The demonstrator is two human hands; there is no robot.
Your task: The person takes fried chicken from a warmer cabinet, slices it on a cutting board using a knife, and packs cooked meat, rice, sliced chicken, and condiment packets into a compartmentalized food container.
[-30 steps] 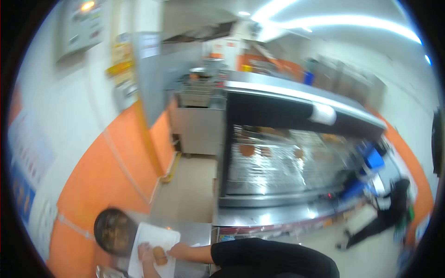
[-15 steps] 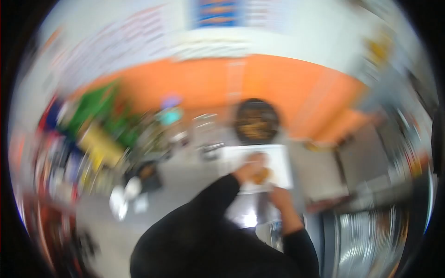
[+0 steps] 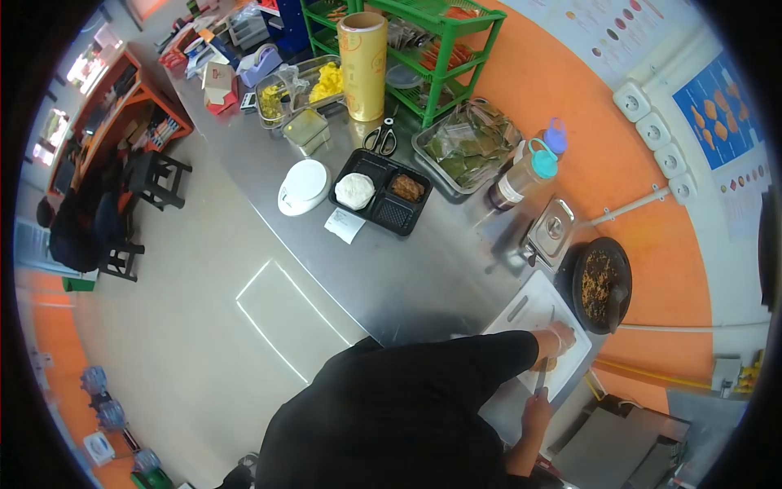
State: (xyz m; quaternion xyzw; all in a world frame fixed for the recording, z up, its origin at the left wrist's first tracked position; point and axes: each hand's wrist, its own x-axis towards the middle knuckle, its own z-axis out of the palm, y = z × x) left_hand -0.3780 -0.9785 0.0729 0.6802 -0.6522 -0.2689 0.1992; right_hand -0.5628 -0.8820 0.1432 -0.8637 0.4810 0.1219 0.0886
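At the lower right lies a white cutting board [image 3: 521,319] with a small brown food piece [image 3: 551,364] on it. My right hand [image 3: 536,414] is closed around the handle of a knife [image 3: 542,376], its blade against the food. My left hand [image 3: 557,339] rests on the board just beyond the food, fingers bent; what lies under them is hidden. Beside the board stands a dark round stone bowl [image 3: 599,281] with crumbly reddish bits. Another thin utensil [image 3: 552,312] lies on the board near my left hand.
The steel table [image 3: 407,281] holds a black tray [image 3: 395,213] with rice and meat, a white scale [image 3: 306,181], scissors [image 3: 381,138], a leaf-filled tray [image 3: 472,151], a bottle [image 3: 517,181], a film roll [image 3: 362,69] and a green rack [image 3: 444,61]. A person [image 3: 75,232] is at far left.
The view has swung toward the left side of the table, bringing the black tray and green rack into clear sight. Both hands remain at the cutting board.
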